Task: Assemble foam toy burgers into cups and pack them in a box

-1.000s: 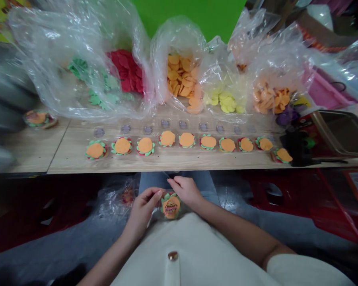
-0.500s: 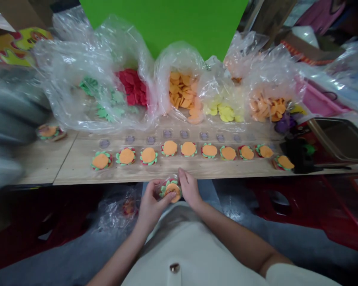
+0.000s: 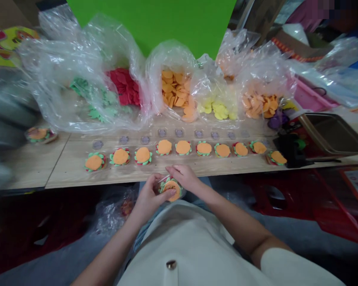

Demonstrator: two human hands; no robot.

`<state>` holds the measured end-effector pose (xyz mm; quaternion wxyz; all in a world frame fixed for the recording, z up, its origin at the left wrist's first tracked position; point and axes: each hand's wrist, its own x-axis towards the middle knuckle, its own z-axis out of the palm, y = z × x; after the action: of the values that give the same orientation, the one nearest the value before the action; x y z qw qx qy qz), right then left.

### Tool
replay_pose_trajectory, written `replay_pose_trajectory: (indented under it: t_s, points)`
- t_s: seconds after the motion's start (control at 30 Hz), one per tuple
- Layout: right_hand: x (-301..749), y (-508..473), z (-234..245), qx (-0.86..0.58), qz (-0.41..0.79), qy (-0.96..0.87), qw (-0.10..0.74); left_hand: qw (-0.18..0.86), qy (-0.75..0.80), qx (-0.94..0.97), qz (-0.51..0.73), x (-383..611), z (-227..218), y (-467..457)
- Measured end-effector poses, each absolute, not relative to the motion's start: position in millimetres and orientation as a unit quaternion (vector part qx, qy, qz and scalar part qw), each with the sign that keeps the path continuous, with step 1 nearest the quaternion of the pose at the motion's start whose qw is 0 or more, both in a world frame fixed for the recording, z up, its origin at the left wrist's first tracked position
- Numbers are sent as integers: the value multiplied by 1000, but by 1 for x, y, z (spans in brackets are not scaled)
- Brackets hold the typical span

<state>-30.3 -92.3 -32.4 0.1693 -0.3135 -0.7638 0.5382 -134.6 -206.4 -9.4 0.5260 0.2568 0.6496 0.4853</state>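
Note:
A foam toy burger (image 3: 172, 188) with an orange top, green frill and dark print is held in front of my body, just below the table edge. It appears to sit in a clear plastic case. My left hand (image 3: 154, 194) grips it from the left, thumb across its face. At the upper right, the fingers of my right hand (image 3: 183, 178) are closed on the case's edge. Beyond my hands lies a row of similar toy burgers (image 3: 183, 147) in clear open cases (image 3: 179, 133), with small greyish pieces in the far halves.
Behind the row stand plastic bags of red foam pieces (image 3: 125, 87), orange discs (image 3: 176, 89), yellow pieces (image 3: 219, 108), green frills (image 3: 101, 105) and peach discs (image 3: 261, 105). A brown tray (image 3: 335, 133) and a pink basket (image 3: 312, 95) are at right. Red stools (image 3: 286, 194) stand below.
My right hand has shifted left over the top of the toy burger's case, its fingers now at the upper edge. My left hand still holds it. The view has shifted slightly right.

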Motion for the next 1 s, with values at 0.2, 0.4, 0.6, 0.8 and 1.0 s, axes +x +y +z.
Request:
replay_pose_trajectory:
  t_s: [0.2, 0.4, 0.6, 0.8, 1.0]
  points:
    - [-21, -117, -67, -476, 589, -597, 264, 529, 601, 183, 571, -121, -17, -225]
    - [-8, -117, -47, -397, 457, -778, 166, 563, 593, 216, 534, -127, -21, -235]
    - [-6, -113, -39, -230, 494, -838, 30, 626, 554, 262, 481, -134, -26, -246]
    - [34, -116, -32, -197, 539, -818, -30, 593, 613, 190, 487, -121, -34, -267]
    - [51, -115, -24, -189, 539, -819, -55, 583, 636, 198, 465, -115, -34, -260]
